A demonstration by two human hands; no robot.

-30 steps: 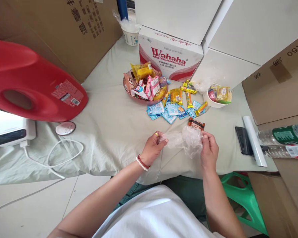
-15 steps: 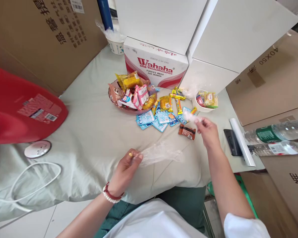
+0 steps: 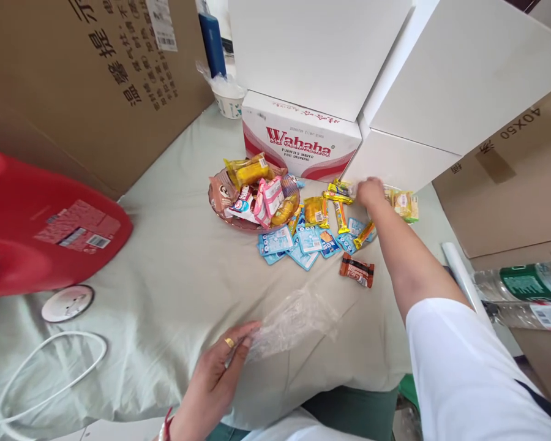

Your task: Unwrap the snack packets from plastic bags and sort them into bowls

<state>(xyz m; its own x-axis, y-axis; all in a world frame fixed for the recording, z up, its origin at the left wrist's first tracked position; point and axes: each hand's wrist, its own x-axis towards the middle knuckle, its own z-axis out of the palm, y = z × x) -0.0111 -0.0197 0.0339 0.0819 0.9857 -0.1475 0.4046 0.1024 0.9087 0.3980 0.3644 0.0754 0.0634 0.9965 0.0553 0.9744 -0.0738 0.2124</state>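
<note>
My left hand [image 3: 223,364] pinches the end of a clear plastic bag [image 3: 298,321], which lies limp across the cloth toward the right. Far forward, my right hand [image 3: 371,193] reaches in beside the white bowl of snacks [image 3: 404,207], its fingers mostly hidden behind the hand. A bit of crumpled clear plastic [image 3: 352,190] shows at its left side. Nearby are yellow snack packets [image 3: 316,211], a thin yellow stick packet [image 3: 340,217] and several blue sachets [image 3: 309,239]. A brown wrapped snack [image 3: 357,270] lies closer to me. To the left, a pink glass bowl [image 3: 239,225] is heaped with packaged snacks.
A Wahaha carton [image 3: 300,138] and white boxes [image 3: 321,49] stand behind the snacks. On the left are a red jug [image 3: 50,226], a round disc [image 3: 67,304] and a white cable [image 3: 55,386]. Plastic bottles [image 3: 528,282] and a white roll [image 3: 466,282] lie at right.
My right hand has moved forward with the small crumpled plastic, from above the brown snack to the white bowl. My left hand keeps hold of the plastic bag. The view has shifted.
</note>
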